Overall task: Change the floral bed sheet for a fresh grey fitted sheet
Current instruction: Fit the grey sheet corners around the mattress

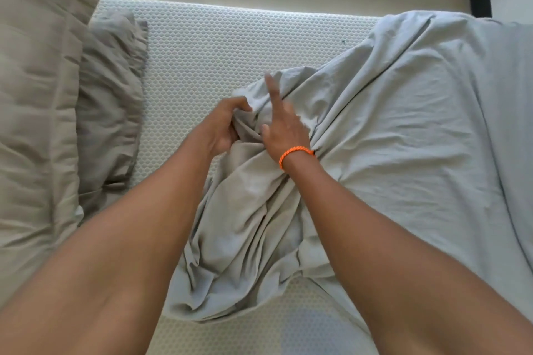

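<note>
One hand (227, 124) gripping grey sheet (389, 130) (bunched), other hand (284, 127) splayed

Bare mattress (230, 46) lies open across the upper middle of the frame; pillows (109, 95) crowd the left, the bunched grey sheet (403, 138) fills the right.

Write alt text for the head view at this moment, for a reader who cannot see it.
A person's left hand grips a bunched fold of the grey fitted sheet while the right hand, fingers extended, rests on it. The sheet lies crumpled over the right part of a bare white mattress; beige pillows sit at left.
</note>
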Available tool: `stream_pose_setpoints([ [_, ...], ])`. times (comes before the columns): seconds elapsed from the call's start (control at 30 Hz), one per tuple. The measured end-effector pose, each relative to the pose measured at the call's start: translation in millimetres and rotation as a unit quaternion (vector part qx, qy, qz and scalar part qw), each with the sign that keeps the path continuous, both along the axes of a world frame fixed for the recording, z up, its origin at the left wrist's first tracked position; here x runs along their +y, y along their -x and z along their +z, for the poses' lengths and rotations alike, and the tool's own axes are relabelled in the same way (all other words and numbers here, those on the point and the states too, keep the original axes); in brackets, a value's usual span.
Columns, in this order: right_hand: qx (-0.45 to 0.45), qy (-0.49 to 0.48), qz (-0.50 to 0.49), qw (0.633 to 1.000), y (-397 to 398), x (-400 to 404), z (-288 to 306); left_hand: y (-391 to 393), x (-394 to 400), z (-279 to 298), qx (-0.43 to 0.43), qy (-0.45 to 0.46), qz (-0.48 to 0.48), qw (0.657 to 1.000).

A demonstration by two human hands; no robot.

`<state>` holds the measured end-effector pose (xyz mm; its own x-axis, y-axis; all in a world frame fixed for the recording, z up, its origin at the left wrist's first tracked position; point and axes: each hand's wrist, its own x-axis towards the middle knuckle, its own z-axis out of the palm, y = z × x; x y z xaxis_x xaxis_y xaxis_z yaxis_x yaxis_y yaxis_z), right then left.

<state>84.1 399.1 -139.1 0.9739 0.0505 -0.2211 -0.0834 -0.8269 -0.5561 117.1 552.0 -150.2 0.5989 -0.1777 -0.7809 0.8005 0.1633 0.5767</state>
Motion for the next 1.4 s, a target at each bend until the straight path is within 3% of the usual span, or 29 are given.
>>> stream_pose_setpoints([
  [0.07,0.022,-0.016,0.092,0.995,-24,6,17,-19,11,17,-0.110,-0.066,-0.016,0.992],
  [0.13,0.069,-0.058,0.117,0.989,-53,16,34,-34,21,36,-0.209,-0.167,-0.044,0.963],
  [0.27,0.062,-0.095,0.013,0.993,-102,30,59,-43,38,59,-0.283,-0.219,-0.041,0.933],
  [0.37,0.078,-0.129,-0.016,0.988,-119,38,73,-37,50,70,-0.265,-0.192,-0.072,0.942],
  [0.5,-0.053,-0.112,-0.105,0.987,-137,46,96,-13,61,59,-0.191,-0.213,-0.182,0.941],
  [0.6,-0.130,-0.175,-0.236,0.947,-162,46,110,2,84,37,-0.086,-0.274,-0.218,0.933],
  [0.63,-0.139,-0.200,-0.266,0.933,-172,45,110,1,91,36,-0.067,-0.312,-0.226,0.920],
  [0.7,-0.145,-0.214,-0.290,0.922,-193,41,107,-14,102,42,-0.067,-0.445,-0.228,0.864],
  [0.77,-0.144,-0.210,-0.314,0.915,-213,32,101,-38,110,73,-0.118,-0.594,-0.142,0.783],
  [0.87,-0.154,-0.204,-0.378,0.890,-210,26,127,-85,123,131,-0.185,-0.685,-0.007,0.705],
  [1.0,-0.158,-0.241,-0.349,0.892,-210,31,139,-154,149,196,-0.172,-0.640,0.153,0.733],
  [1.07,-0.073,-0.320,-0.276,0.904,-210,41,144,-175,153,210,-0.284,-0.567,0.133,0.762],
  [1.1,-0.029,-0.339,-0.243,0.908,-209,45,142,-179,154,211,-0.329,-0.505,0.090,0.793],
  [1.17,0.012,-0.273,-0.187,0.944,-200,53,135,-182,157,191,-0.352,-0.358,0.025,0.865],
  [1.2,0.005,-0.226,-0.167,0.960,-196,55,127,-176,154,183,-0.346,-0.327,-0.006,0.879],
  [1.3,0.015,-0.188,-0.116,0.975,-166,66,106,-134,133,152,-0.336,-0.362,-0.083,0.866],
  [1.4,0.018,-0.168,-0.085,0.982,-107,77,73,-70,117,104,-0.310,-0.377,-0.007,0.873],
])
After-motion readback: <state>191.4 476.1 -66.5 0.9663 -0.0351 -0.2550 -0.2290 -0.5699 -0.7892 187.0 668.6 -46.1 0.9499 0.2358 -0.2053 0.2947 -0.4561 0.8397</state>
